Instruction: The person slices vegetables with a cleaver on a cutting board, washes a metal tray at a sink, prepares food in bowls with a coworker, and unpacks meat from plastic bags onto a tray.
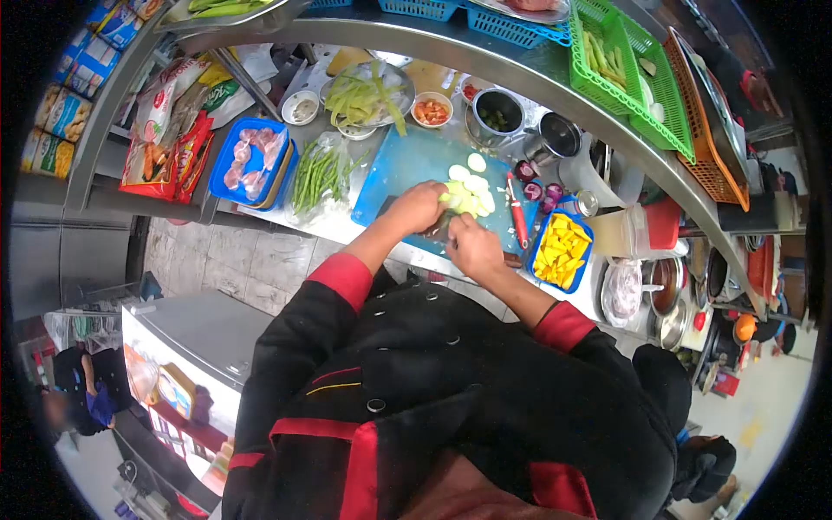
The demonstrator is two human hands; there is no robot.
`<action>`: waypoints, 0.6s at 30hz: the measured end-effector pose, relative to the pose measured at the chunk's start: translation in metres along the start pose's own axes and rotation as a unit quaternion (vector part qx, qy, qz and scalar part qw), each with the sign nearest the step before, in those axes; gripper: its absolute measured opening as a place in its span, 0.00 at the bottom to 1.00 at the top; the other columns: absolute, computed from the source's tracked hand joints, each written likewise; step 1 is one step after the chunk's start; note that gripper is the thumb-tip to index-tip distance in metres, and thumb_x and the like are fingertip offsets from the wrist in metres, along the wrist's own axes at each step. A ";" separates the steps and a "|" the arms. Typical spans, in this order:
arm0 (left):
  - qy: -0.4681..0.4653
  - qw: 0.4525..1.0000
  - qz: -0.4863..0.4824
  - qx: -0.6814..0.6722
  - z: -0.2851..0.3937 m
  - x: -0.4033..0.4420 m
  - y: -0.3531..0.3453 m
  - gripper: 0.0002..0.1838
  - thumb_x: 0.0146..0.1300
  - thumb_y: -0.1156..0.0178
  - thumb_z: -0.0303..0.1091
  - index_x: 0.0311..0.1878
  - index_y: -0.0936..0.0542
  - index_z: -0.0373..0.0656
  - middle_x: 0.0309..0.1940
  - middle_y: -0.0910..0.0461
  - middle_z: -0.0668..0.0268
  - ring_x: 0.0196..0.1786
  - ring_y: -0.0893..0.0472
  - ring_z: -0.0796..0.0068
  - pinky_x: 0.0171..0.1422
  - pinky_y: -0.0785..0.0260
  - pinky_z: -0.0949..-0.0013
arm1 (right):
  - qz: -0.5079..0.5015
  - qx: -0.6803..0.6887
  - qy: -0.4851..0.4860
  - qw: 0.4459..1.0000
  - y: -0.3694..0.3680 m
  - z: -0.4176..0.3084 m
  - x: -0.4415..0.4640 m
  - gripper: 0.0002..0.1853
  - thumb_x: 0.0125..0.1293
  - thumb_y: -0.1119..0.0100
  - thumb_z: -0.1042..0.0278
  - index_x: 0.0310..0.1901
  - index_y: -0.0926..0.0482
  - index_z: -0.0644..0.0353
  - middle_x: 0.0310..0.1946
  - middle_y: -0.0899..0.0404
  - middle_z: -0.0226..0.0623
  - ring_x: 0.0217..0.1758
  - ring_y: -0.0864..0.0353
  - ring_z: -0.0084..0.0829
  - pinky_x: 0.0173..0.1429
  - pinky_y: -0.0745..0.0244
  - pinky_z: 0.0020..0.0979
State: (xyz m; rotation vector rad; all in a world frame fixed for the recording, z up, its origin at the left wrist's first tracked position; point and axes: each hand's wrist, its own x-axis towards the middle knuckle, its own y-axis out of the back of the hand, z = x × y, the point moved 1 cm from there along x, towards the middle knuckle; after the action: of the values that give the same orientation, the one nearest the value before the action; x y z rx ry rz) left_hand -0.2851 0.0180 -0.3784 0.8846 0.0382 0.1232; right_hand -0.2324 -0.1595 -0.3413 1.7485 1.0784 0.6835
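Note:
On the blue-green cutting board [394, 165], round pale-green vegetable slices [472, 192] lie in an overlapping pile. My left hand [416, 208] has its fingers bent and closed on the pale-green vegetable at the pile's left edge. Just below the slices, my right hand [475, 245] is closed around a knife, mostly hidden by the hand. Part of its dark blade [436, 228] shows between my two hands. A red-handled tool [517, 217] rests on the board to the right of the slices, near several purple onions [548, 198].
A blue tub of yellow chunks [562, 251] stands right of the board. To the left are bagged green beans [319, 178] and a blue tub of raw meat [253, 163]. Green peels [366, 94] fill a plate behind. A metal shelf [416, 42] overhangs the back.

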 end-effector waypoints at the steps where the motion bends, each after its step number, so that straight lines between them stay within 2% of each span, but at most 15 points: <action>1: 0.042 0.999 0.026 -0.021 -0.003 0.001 0.000 0.18 0.68 0.42 0.39 0.56 0.21 0.40 0.52 0.19 0.47 0.54 0.21 0.46 0.61 0.28 0.54 | -0.009 0.021 0.003 1.000 0.000 0.001 -0.007 0.13 0.53 0.34 0.71 0.39 0.27 0.57 0.38 0.25 0.44 0.39 0.18 0.51 0.42 0.20 0.48; 2: 0.086 0.994 0.052 -0.044 -0.008 -0.001 0.001 0.19 0.68 0.42 0.40 0.57 0.21 0.40 0.53 0.20 0.47 0.55 0.21 0.46 0.62 0.29 0.55 | -0.020 0.042 0.006 0.999 0.001 0.003 -0.012 0.12 0.53 0.35 0.70 0.38 0.26 0.57 0.37 0.25 0.43 0.39 0.18 0.50 0.42 0.20 0.48; 4: 0.125 0.977 0.154 -0.076 -0.008 -0.030 0.029 0.19 0.69 0.40 0.41 0.58 0.21 0.41 0.52 0.18 0.49 0.52 0.18 0.50 0.59 0.27 0.58 | -0.035 0.068 0.007 0.997 0.008 0.008 -0.018 0.11 0.54 0.35 0.70 0.37 0.26 0.57 0.37 0.24 0.43 0.38 0.18 0.50 0.41 0.21 0.48; 5: 0.154 0.967 0.170 -0.113 -0.004 -0.050 0.056 0.17 0.67 0.38 0.39 0.56 0.20 0.42 0.49 0.18 0.50 0.43 0.17 0.51 0.49 0.24 0.59 | -0.050 0.093 0.002 0.994 0.010 0.010 -0.018 0.09 0.54 0.36 0.70 0.36 0.26 0.56 0.36 0.24 0.43 0.38 0.18 0.49 0.41 0.21 0.48; 6: 0.122 0.950 0.253 -0.139 -0.009 -0.073 0.070 0.16 0.67 0.36 0.36 0.56 0.19 0.42 0.43 0.15 0.58 0.37 0.17 0.66 0.43 0.24 0.66 | -0.026 0.085 0.019 0.996 0.011 0.014 -0.016 0.07 0.55 0.37 0.70 0.35 0.25 0.56 0.36 0.23 0.43 0.37 0.18 0.49 0.41 0.21 0.48; 7: 0.246 0.919 0.225 -0.211 -0.012 -0.100 0.086 0.16 0.67 0.35 0.34 0.57 0.19 0.42 0.40 0.16 0.64 0.33 0.19 0.78 0.39 0.25 0.72 | -0.028 0.090 0.027 0.995 0.012 0.018 -0.007 0.07 0.55 0.37 0.70 0.35 0.25 0.56 0.36 0.23 0.43 0.37 0.18 0.49 0.41 0.21 0.48; 8: 0.287 0.886 0.262 -0.252 -0.015 -0.126 0.092 0.18 0.67 0.35 0.33 0.59 0.21 0.42 0.39 0.17 0.63 0.32 0.20 0.82 0.35 0.26 0.73 | -0.017 0.085 0.054 0.995 0.014 0.022 0.007 0.07 0.56 0.37 0.70 0.35 0.25 0.56 0.36 0.23 0.43 0.37 0.18 0.50 0.40 0.22 0.48; 9: 0.286 0.881 0.313 -0.212 -0.025 -0.154 0.092 0.21 0.67 0.35 0.33 0.62 0.23 0.44 0.36 0.17 0.62 0.31 0.19 0.80 0.33 0.27 0.73 | -0.005 0.079 0.084 0.993 0.017 0.025 0.025 0.07 0.56 0.38 0.71 0.36 0.25 0.56 0.36 0.23 0.44 0.37 0.18 0.50 0.40 0.22 0.48; 10: 0.332 0.866 0.317 -0.201 -0.020 -0.178 0.096 0.18 0.65 0.33 0.33 0.56 0.24 0.39 0.32 0.18 0.65 0.30 0.19 0.79 0.30 0.29 0.74 | 0.003 0.074 0.115 0.991 0.014 0.029 0.048 0.07 0.56 0.38 0.71 0.36 0.25 0.55 0.36 0.23 0.43 0.38 0.18 0.50 0.41 0.22 0.49; 11: 0.338 0.861 0.326 -0.194 -0.020 -0.200 0.091 0.18 0.65 0.33 0.33 0.56 0.24 0.39 0.32 0.18 0.65 0.30 0.19 0.79 0.30 0.29 0.74 | 0.012 0.069 0.144 0.987 0.008 0.033 0.071 0.07 0.57 0.38 0.71 0.37 0.25 0.55 0.37 0.23 0.43 0.39 0.18 0.51 0.43 0.22 0.49; 13: 0.397 0.830 0.320 -0.228 -0.022 -0.238 0.072 0.15 0.64 0.30 0.34 0.46 0.26 0.41 0.28 0.20 0.69 0.25 0.23 0.83 0.26 0.36 0.78 | -0.041 0.064 0.185 0.980 -0.009 0.043 0.121 0.07 0.57 0.39 0.71 0.38 0.25 0.53 0.40 0.23 0.43 0.43 0.19 0.51 0.46 0.23 0.50; 14: 0.400 0.825 0.331 -0.222 -0.012 -0.250 0.070 0.15 0.64 0.30 0.34 0.46 0.26 0.41 0.28 0.20 0.69 0.25 0.23 0.83 0.26 0.36 0.78 | -0.060 0.081 0.180 0.979 -0.018 0.047 0.141 0.08 0.58 0.40 0.72 0.39 0.25 0.52 0.41 0.24 0.43 0.47 0.20 0.52 0.49 0.25 0.50; 15: 0.418 0.809 0.332 -0.248 -0.002 -0.263 0.066 0.14 0.63 0.30 0.35 0.41 0.27 0.43 0.27 0.20 0.70 0.24 0.23 0.82 0.26 0.36 0.77 | -0.062 0.085 0.192 0.976 -0.029 0.052 0.154 0.08 0.58 0.40 0.72 0.39 0.25 0.52 0.41 0.24 0.43 0.47 0.20 0.52 0.49 0.25 0.50; 16: 0.434 0.790 0.336 -0.274 0.004 -0.274 0.065 0.14 0.62 0.29 0.35 0.37 0.28 0.45 0.26 0.20 0.70 0.24 0.22 0.82 0.25 0.36 0.77 | -0.032 0.074 0.228 0.970 -0.040 0.058 0.169 0.10 0.56 0.39 0.73 0.40 0.26 0.53 0.39 0.25 0.43 0.47 0.21 0.51 0.48 0.25 0.49; 18: 0.450 0.767 0.370 -0.268 0.004 -0.297 0.062 0.14 0.62 0.29 0.36 0.34 0.27 0.45 0.25 0.21 0.69 0.23 0.23 0.82 0.26 0.35 0.77 | 0.001 0.058 0.284 0.957 -0.058 0.066 0.194 0.12 0.54 0.38 0.74 0.40 0.28 0.53 0.37 0.27 0.43 0.46 0.23 0.50 0.46 0.26 0.48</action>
State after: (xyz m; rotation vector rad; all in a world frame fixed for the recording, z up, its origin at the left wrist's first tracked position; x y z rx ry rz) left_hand -0.5852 0.0175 -0.3334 0.1440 0.5322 1.2487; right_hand -0.1110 -0.0051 -0.4238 1.6895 1.5249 1.1914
